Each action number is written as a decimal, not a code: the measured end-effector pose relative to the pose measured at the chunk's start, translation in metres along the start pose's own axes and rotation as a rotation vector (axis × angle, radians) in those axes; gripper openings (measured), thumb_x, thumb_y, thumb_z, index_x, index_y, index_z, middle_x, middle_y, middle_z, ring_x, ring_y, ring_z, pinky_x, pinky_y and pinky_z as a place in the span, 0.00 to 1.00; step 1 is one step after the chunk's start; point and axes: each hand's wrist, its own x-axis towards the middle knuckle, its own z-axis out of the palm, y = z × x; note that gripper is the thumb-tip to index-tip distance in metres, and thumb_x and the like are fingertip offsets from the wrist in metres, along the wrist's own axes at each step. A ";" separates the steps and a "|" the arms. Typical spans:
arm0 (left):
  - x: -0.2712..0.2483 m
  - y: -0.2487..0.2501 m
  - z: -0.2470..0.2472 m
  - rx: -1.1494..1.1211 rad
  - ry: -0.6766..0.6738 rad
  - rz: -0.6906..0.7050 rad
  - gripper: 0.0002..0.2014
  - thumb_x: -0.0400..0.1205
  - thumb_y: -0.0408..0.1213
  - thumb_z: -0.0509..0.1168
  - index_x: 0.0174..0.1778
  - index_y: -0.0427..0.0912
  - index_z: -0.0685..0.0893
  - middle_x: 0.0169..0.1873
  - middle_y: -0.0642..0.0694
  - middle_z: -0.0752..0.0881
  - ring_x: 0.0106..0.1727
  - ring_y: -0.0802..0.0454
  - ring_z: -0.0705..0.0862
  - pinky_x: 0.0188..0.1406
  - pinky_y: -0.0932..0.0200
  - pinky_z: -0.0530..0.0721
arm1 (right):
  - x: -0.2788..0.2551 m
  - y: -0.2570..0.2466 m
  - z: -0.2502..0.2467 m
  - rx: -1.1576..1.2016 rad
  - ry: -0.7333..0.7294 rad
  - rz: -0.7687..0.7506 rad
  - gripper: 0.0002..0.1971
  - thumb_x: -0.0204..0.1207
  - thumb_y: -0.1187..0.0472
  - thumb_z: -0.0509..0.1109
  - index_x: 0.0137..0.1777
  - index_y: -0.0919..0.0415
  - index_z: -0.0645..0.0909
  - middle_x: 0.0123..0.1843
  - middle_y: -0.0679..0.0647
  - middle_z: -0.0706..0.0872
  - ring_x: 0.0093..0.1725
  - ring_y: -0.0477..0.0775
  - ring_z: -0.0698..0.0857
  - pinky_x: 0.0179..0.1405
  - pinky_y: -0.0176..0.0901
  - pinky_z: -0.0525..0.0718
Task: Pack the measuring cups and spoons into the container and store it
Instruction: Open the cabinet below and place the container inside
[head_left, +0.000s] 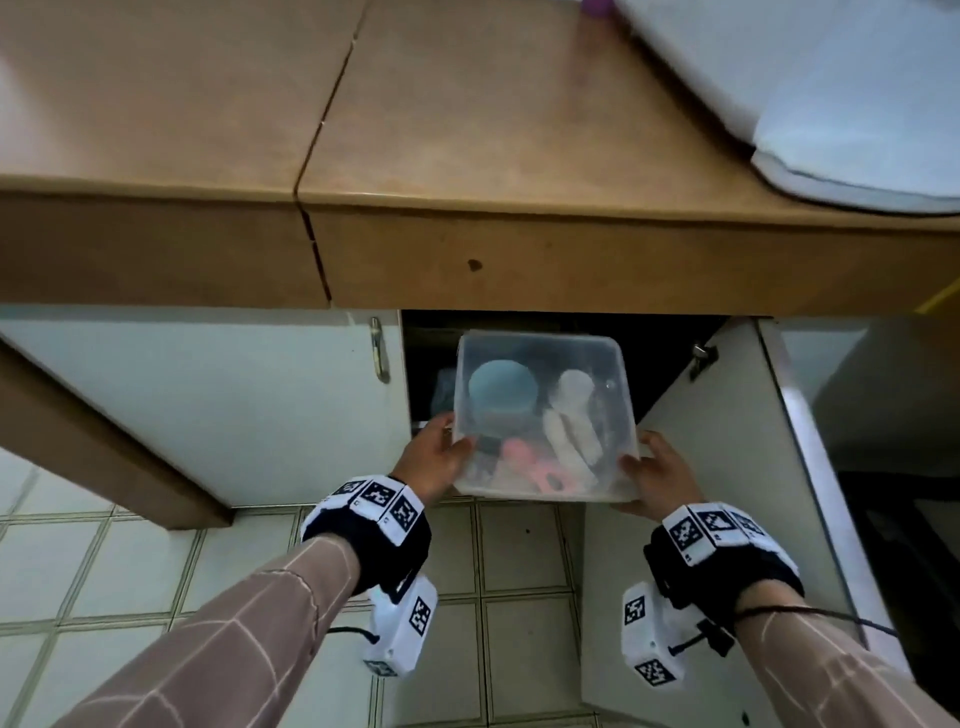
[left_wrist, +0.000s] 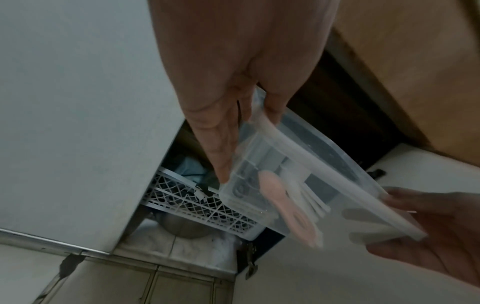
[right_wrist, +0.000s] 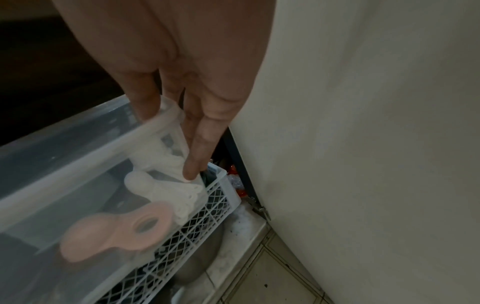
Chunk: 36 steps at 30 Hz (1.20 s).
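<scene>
we've got the clear lidded container (head_left: 543, 415) in both hands at the mouth of the open cupboard (head_left: 670, 353) under the bench (head_left: 467, 156). left hand (head_left: 435, 457) grips the near-left corner, thumb over the lid, fingers (left_wrist: 221, 148) straight down the side wall; right hand (head_left: 660, 475) grips the near-right corner the same way, thumb on top, fingers (right_wrist: 197, 148) down the side. container sits level w/ its far end over the cupboard opening, near end out over the tiled floor (head_left: 156, 571). inside, thru the lid: a blue round measuring cup (head_left: 503, 389) at left, a pink cup handle (head_left: 530, 462) w/ a hole near the front, and a bunch of white measuring spoons (head_left: 571, 421) at right. right cupboard door (head_left: 701, 467) swung open beside our right hand; left door (head_left: 234, 395) closed, w/ a metal handle (head_left: 381, 349). inside the cupboard, below the container, a white lattice basket (left_wrist: 197, 203) w/ dark stuff in it, and a steel bowl (left_wrist: 182, 228) under that. we can't tell if the container touches the basket. on the bench at top right, a pale grey cloth (head_left: 810, 104).
</scene>
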 end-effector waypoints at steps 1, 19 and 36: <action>0.014 -0.003 0.003 -0.022 -0.007 -0.015 0.19 0.83 0.39 0.60 0.71 0.46 0.71 0.58 0.41 0.83 0.56 0.40 0.85 0.48 0.43 0.87 | 0.016 0.001 0.002 0.015 0.010 0.026 0.13 0.78 0.67 0.64 0.59 0.55 0.73 0.52 0.60 0.81 0.47 0.64 0.84 0.52 0.71 0.85; 0.203 -0.040 0.020 -0.011 0.164 -0.041 0.15 0.82 0.42 0.61 0.57 0.35 0.82 0.47 0.33 0.86 0.40 0.42 0.86 0.24 0.59 0.86 | 0.188 0.013 0.059 0.326 -0.016 -0.068 0.17 0.79 0.80 0.57 0.44 0.55 0.68 0.63 0.66 0.76 0.64 0.65 0.78 0.60 0.56 0.84; 0.247 -0.096 0.026 0.108 0.240 -0.080 0.15 0.83 0.37 0.62 0.64 0.37 0.75 0.58 0.31 0.84 0.59 0.34 0.83 0.64 0.38 0.79 | 0.245 0.058 0.099 -0.152 0.104 -0.166 0.17 0.79 0.68 0.64 0.67 0.65 0.73 0.62 0.70 0.84 0.57 0.72 0.84 0.57 0.65 0.82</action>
